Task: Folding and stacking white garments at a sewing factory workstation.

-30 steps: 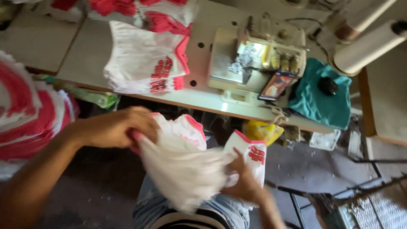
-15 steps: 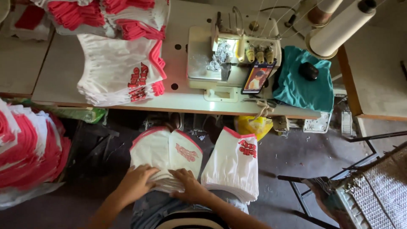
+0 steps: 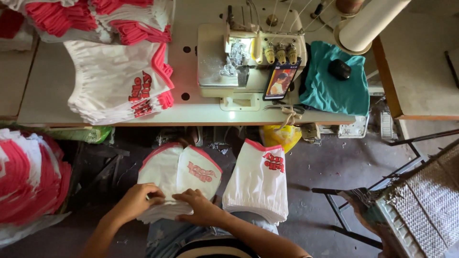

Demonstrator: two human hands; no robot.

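We note left hand (image 3: 138, 200) and right hand (image 3: 198, 206) lying flat, fingers loose, each grip holding nothing, on the white garment stack (image 3: 178, 184) on the lap; second stack (image 3: 259, 184) just beside; sewing machine (image 3: 239, 62) on counter (image 3: 191, 112).

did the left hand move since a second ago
Yes. The left hand dropped from the raised cloth and went right onto the lap stack, below the sewing table.

two hands are seen, the left hand (image 3: 138, 200) and the right hand (image 3: 201, 208). two stacks of white and pink garments, one stack (image 3: 177, 184) and a second stack (image 3: 260, 184), are counted on the lap. one sewing machine (image 3: 239, 62), one phone (image 3: 279, 81) and one teal cloth (image 3: 334, 86) are counted on the table (image 3: 201, 112).
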